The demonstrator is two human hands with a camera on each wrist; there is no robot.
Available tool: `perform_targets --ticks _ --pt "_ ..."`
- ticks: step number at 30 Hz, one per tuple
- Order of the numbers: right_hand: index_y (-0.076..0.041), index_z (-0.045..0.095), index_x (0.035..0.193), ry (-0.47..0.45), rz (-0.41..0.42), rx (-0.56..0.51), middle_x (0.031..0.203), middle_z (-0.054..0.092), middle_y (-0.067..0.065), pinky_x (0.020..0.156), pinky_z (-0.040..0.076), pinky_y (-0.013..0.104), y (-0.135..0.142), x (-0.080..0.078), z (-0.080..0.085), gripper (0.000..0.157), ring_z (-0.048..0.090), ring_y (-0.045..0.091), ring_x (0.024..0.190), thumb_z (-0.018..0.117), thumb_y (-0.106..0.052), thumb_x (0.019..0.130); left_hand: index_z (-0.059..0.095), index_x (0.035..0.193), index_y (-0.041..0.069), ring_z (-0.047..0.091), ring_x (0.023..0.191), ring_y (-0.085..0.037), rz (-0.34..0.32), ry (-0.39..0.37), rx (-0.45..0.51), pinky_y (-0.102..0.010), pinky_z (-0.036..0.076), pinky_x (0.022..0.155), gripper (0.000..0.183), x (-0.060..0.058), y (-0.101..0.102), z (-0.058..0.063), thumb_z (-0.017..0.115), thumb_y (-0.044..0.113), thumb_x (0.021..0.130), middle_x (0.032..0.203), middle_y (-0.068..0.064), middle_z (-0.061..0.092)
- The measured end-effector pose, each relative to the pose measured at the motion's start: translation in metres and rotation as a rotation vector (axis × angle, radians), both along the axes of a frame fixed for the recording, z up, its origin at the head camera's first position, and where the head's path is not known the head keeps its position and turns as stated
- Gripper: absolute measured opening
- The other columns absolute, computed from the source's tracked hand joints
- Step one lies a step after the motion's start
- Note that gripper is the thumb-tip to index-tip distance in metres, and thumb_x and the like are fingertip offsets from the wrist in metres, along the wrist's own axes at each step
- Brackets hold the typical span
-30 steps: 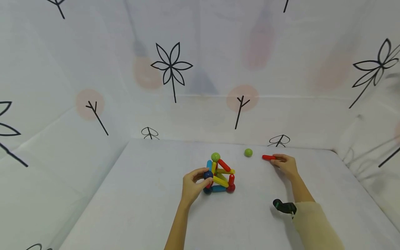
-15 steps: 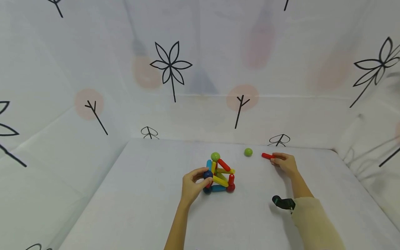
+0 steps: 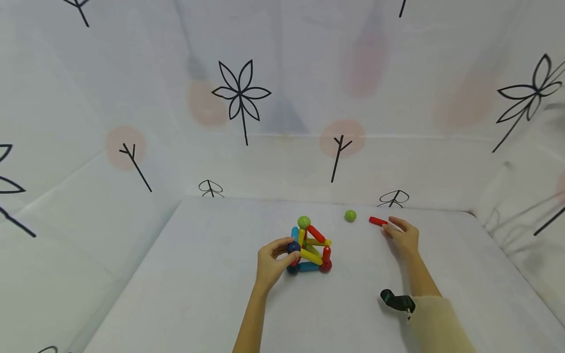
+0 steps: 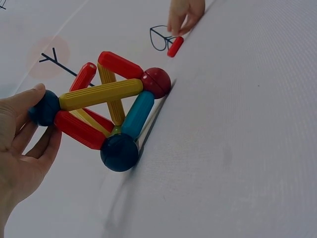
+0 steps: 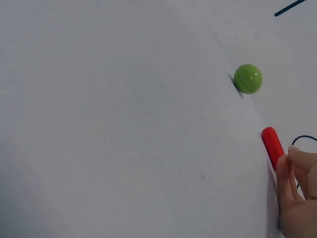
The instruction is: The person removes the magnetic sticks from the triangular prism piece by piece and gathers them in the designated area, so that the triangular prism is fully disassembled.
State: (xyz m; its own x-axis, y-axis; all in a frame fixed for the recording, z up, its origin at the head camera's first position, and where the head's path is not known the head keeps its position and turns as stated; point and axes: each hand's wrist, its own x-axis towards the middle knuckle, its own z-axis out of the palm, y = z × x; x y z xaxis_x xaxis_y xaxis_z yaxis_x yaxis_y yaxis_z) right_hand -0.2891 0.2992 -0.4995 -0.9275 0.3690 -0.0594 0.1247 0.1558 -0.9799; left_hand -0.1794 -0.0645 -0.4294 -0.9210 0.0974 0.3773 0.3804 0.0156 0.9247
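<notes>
— What's the left hand got?

— The upper blue ball, pinched between thumb and fingers. It's one corner of the frame, which sits around the middle of the table

— And under it?

— The lower blue ball, joined to it by a red bar. A blue bar runs from there to the red ball, and a yellow bar slants up from that to the held ball

— There's a green one on top

— Yes, the top ball, at the peak

— Is the right hand holding anything?

— Wide, I'd say. Its thumb touches the near end of the loose rod, but the forefinger stands off it

— And where's that rod?

— Towards the back of the table, well apart from the frame, with the loose ball near its far end

— That's a pale sleeve on the right arm, a dark gadget jutting from its cuff
</notes>
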Motion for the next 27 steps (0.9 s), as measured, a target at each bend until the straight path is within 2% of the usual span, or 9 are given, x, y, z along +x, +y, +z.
perform_targets --ticks 3,5,8,11,13,16,20,23,27 --pt "0.005 0.048 0.131 0.051 -0.025 -0.094 0.12 0.053 0.007 0.068 0.048 0.008 -0.01 0.01 0.002 0.049 0.057 -0.006 0.073 0.065 -0.012 0.088 0.061 0.107 -0.015 0.06 0.096 -0.042 0.003 -0.001 -0.002 -0.047 0.048 0.089 0.03 0.0 0.0 0.0 0.069 -0.005 0.08 0.109 -0.028 0.062" --pt "0.008 0.051 0.125 0.13 -0.027 -0.181 0.105 0.058 0.0 0.067 0.05 0.012 -0.018 0.017 0.005 0.046 0.06 -0.003 0.072 0.067 -0.007 0.085 0.061 0.107 -0.015 0.06 0.096 -0.042 0.002 0.0 -0.001 -0.046 0.048 0.089 0.03 0.0 0.0 -0.001 0.069 -0.005 0.08 0.109 -0.028 0.063" --pt "0.01 0.057 0.114 0.272 0.036 -0.285 0.088 0.063 -0.004 0.065 0.054 0.019 -0.033 0.027 0.011 0.035 0.064 0.004 0.071 0.068 0.002 0.082 0.061 0.107 -0.016 0.06 0.096 -0.042 0.0 -0.001 -0.004 -0.045 0.048 0.089 0.03 0.0 0.0 -0.001 0.069 -0.005 0.08 0.109 -0.028 0.063" --pt "0.007 0.06 0.11 0.344 0.139 -0.243 0.083 0.065 -0.006 0.067 0.054 0.02 -0.051 0.037 0.02 0.027 0.064 0.004 0.074 0.066 0.004 0.083 0.061 0.107 -0.016 0.06 0.096 -0.043 0.001 0.006 -0.001 -0.046 0.049 0.089 0.03 0.0 0.0 -0.001 0.069 -0.006 0.08 0.109 -0.029 0.062" --pt "0.005 0.06 0.113 0.332 0.204 -0.152 0.085 0.065 -0.01 0.07 0.053 0.018 -0.063 0.044 0.026 0.029 0.064 0.003 0.077 0.066 -0.001 0.085 0.061 0.106 -0.017 0.06 0.095 -0.044 0.002 0.016 0.002 -0.046 0.049 0.088 0.03 0.0 0.0 -0.001 0.069 -0.006 0.08 0.109 -0.03 0.062" --pt "0.004 0.055 0.122 0.273 0.274 -0.005 0.093 0.067 -0.01 0.074 0.05 0.014 -0.081 0.053 0.033 0.04 0.062 -0.001 0.081 0.066 -0.013 0.088 0.061 0.106 -0.017 0.06 0.094 -0.044 0.007 0.028 0.003 -0.046 0.049 0.087 0.03 0.0 0.0 -0.001 0.069 -0.006 0.079 0.108 -0.03 0.062" --pt "0.001 0.053 0.127 0.243 0.345 0.084 0.109 0.066 0.009 0.08 0.047 0.013 -0.102 0.06 0.038 0.046 0.06 -0.003 0.09 0.065 -0.023 0.09 0.062 0.105 -0.016 0.061 0.091 -0.044 0.012 0.038 0.001 -0.045 0.051 0.085 0.029 0.001 0.001 -0.002 0.069 -0.006 0.079 0.107 -0.029 0.063" --pt "-0.001 0.055 0.126 0.271 0.395 0.106 0.116 0.062 0.021 0.083 0.046 0.013 -0.115 0.062 0.04 0.044 0.06 0.006 0.099 0.064 -0.022 0.09 0.062 0.104 -0.016 0.061 0.089 -0.044 0.008 0.041 -0.001 -0.046 0.052 0.083 0.029 0.001 0.002 -0.003 0.07 -0.006 0.078 0.105 -0.029 0.064" --pt "0.0 0.055 0.127 0.318 0.467 0.131 0.119 0.06 0.025 0.084 0.046 0.014 -0.129 0.065 0.042 0.042 0.059 0.027 0.108 0.065 -0.017 0.089 0.063 0.104 -0.014 0.062 0.088 -0.043 0.005 0.018 -0.014 -0.045 0.052 0.082 0.03 0.002 0.003 -0.003 0.071 -0.004 0.077 0.103 -0.026 0.065"
